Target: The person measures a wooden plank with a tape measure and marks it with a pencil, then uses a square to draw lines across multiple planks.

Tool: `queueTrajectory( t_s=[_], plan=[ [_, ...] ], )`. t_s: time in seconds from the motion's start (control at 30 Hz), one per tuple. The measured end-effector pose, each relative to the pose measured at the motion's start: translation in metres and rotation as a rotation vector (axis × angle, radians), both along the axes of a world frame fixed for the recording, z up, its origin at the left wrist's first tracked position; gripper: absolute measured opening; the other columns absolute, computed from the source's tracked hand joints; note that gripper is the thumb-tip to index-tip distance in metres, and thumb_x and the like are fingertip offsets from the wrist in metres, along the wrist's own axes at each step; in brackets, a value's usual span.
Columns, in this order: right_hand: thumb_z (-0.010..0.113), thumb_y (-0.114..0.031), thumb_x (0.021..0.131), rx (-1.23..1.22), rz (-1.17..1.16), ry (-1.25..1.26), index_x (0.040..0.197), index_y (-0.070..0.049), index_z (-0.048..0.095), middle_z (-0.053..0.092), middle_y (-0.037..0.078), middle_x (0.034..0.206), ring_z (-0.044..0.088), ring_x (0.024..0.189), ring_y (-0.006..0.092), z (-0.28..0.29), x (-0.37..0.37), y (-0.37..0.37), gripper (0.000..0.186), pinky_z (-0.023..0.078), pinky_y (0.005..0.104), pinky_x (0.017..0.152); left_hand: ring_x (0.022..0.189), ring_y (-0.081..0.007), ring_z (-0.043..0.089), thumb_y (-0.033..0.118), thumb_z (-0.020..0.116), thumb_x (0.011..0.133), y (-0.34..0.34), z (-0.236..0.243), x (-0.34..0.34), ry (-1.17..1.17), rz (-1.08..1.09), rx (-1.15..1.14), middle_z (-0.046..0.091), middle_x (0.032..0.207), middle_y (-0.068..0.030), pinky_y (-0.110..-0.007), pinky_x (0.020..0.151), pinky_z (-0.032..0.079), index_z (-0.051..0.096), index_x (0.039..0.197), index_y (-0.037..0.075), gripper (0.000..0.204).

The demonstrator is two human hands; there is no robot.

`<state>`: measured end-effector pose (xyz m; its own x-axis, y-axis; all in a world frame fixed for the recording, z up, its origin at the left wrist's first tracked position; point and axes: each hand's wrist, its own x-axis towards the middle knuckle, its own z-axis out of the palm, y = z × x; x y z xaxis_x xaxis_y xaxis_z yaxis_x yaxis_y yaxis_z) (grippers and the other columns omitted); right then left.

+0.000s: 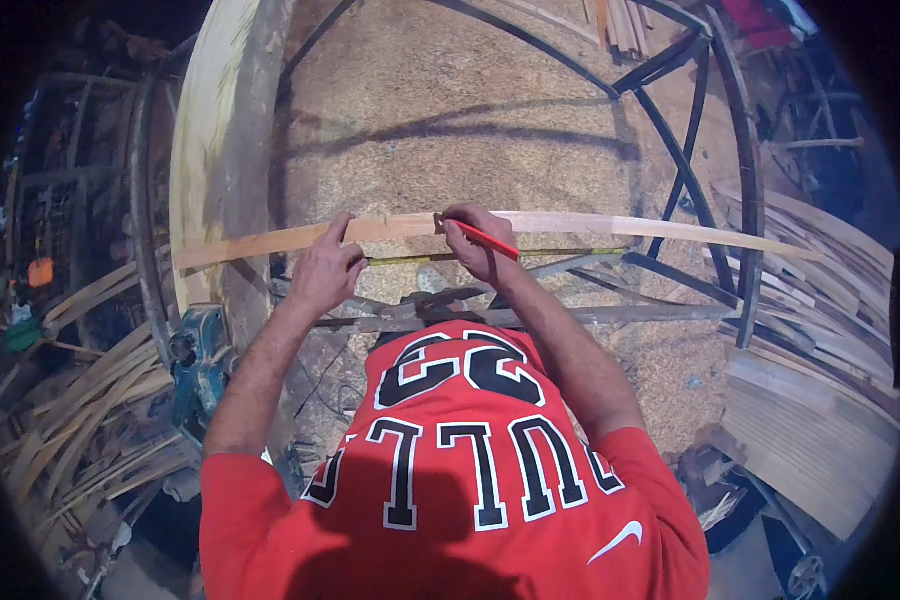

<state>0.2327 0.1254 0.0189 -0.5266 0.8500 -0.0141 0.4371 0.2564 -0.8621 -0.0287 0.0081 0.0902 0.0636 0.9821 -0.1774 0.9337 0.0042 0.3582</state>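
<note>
A long, narrow wooden strip (400, 228) lies crosswise in front of me. My left hand (322, 272) is on its left part, index finger stretched onto the wood and the other fingers bent at its near edge. A yellow tape measure blade (407, 260) starts beside those fingertips and runs right, just nearer to me than the strip; whether the fingers pinch it I cannot tell. Closed around a red pencil (496, 244), my right hand (482, 262) rests at the strip's middle. A small dark spot shows at the right fingertips; its kind is unclear.
Under the strip's left end runs a thick, rough-edged plank (215, 130). Dark metal frame bars (678, 150) stand around the sawdust-covered floor (450, 90). Stacked wooden strips (820, 300) lie at right, more curved strips (90, 410) at left, near a blue-green machine (200, 360).
</note>
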Motion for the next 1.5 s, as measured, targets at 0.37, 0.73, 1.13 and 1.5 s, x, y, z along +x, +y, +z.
queueTrajectory(
  t_s=[0.37,0.73,1.13,1.5],
  plan=[
    [0.064,-0.030,0.092,-0.052,0.004,0.037,0.104,-0.009,0.071,0.073,0.016,0.095,0.071,0.089,0.0356,0.009,-0.001,-0.001,0.025,0.056,0.0424,0.078,0.104,-0.0359,0.068,0.020,0.075,0.085,-0.002,-0.005,-0.002,-0.012,-0.004,0.026,0.051,0.143,-0.0198,-0.046,0.087,0.056,0.074,0.088,0.005,0.015],
    [0.064,-0.025,0.095,-0.041,0.083,-0.018,0.106,-0.006,0.071,0.075,0.014,0.095,0.074,0.084,0.0243,0.008,0.003,-0.002,0.023,0.057,0.0350,0.073,0.106,-0.0355,0.067,0.020,0.075,0.086,-0.001,-0.002,-0.001,-0.010,0.017,-0.002,0.051,0.144,-0.0198,-0.046,0.089,0.056,0.075,0.089,0.005,0.015],
    [0.065,-0.027,0.096,-0.015,0.096,0.130,0.110,-0.003,0.069,0.073,0.017,0.091,0.073,0.080,0.0275,0.010,-0.056,-0.022,0.028,0.058,0.0364,0.072,0.104,-0.0359,0.067,0.023,0.073,0.087,-0.005,-0.010,-0.004,-0.022,0.002,0.004,0.050,0.143,-0.0179,-0.047,0.087,0.055,0.076,0.092,0.007,0.017],
    [0.061,-0.021,0.094,-0.139,0.159,0.149,0.097,-0.002,0.067,0.070,0.012,0.083,0.068,0.079,0.0188,0.000,-0.047,-0.026,0.020,0.053,0.0366,0.070,0.113,-0.0392,0.065,0.022,0.074,0.087,-0.008,-0.029,-0.012,-0.031,0.022,0.034,0.047,0.151,-0.0210,-0.047,0.094,0.053,0.075,0.092,0.006,0.017]
  ],
)
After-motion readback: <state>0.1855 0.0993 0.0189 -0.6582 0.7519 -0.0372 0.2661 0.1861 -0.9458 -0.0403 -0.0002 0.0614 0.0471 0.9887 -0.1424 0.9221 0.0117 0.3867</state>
